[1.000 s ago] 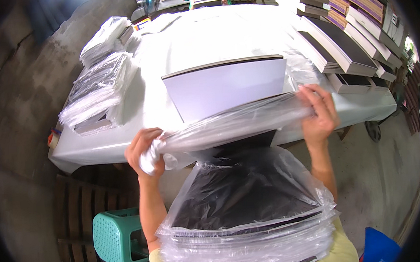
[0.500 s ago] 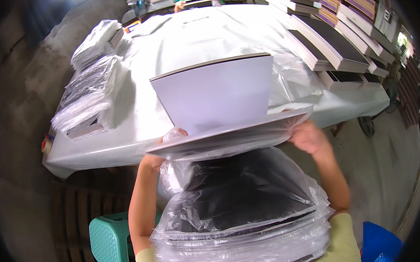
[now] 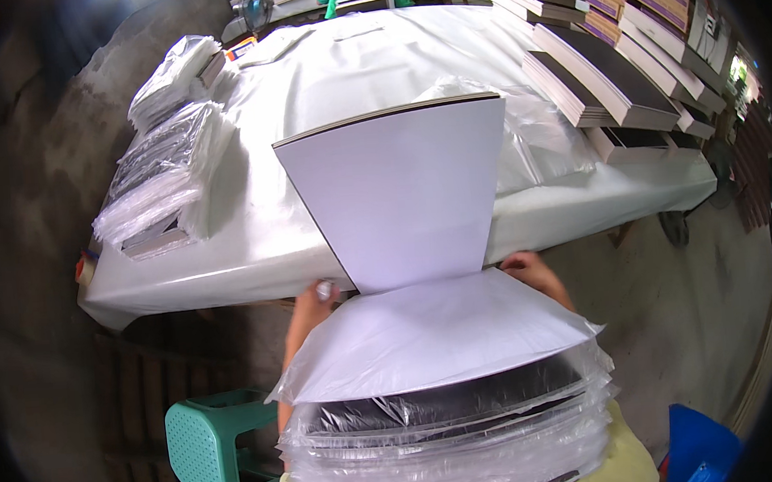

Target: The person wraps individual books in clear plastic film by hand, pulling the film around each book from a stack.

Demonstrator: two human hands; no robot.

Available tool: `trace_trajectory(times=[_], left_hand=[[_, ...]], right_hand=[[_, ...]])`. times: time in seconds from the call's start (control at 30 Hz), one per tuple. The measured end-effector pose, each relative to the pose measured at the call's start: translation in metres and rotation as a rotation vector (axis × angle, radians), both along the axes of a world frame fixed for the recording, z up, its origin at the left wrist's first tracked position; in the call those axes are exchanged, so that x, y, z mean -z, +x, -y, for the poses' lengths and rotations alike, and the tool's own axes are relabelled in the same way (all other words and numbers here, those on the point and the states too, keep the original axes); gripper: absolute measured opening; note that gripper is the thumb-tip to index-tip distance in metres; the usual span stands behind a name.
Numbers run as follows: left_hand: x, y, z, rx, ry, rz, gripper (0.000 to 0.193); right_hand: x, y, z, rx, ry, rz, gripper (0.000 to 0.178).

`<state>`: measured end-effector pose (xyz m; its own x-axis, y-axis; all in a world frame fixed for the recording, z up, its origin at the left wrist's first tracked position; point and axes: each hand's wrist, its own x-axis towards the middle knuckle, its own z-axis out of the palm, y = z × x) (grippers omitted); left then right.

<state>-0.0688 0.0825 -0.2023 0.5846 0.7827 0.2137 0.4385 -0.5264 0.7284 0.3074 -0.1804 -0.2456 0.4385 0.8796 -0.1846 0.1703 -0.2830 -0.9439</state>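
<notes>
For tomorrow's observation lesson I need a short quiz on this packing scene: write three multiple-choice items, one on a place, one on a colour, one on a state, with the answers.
1. Where does the stool stand?
A. On the table
B. On the floor at the person's left, below the table edge
C. Beside the stacked boards at the right

2. What colour is the upright board that the hands hold?
A. White
B. Red
C. Green

3. How is the pile on the person's lap packed?
A. Tied with rope
B. Bare
C. In clear plastic bags

Answers:
1 B, the teal stool sits low at the left, under the white-covered table.
2 A, its broad face is plain white, held at its lower corners by the left hand and right hand.
3 C, shiny creased film wraps every dark board in the pile.
</notes>
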Motion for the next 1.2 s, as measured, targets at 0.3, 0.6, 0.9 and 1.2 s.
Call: trace_trajectory(times=[0.3,0.6,0.9,1.2], left_hand=[[-0.237,0.038,0.080,0.498,-0.759,0.783,0.105],[-0.216,0.068,0.083,0.496,-0.559,0.765,0.052],[-0.213,0.070,0.082,0.301,-0.845,0.959,0.020],[-0.215,0.019,0.040,0.396,-0.779,1.173,0.013]], right_hand=[[-0.280,-0.130,-0.075,-0.527,0.541,0.317,0.026],[-0.273,-0.162,-0.110,-0.244,0.742,0.217,0.016],[-0.277,-0.168,-0.109,-0.026,0.845,-0.045,0.036],[-0.286,-0.131,-0.100,-0.003,0.774,-0.092,0.043]])
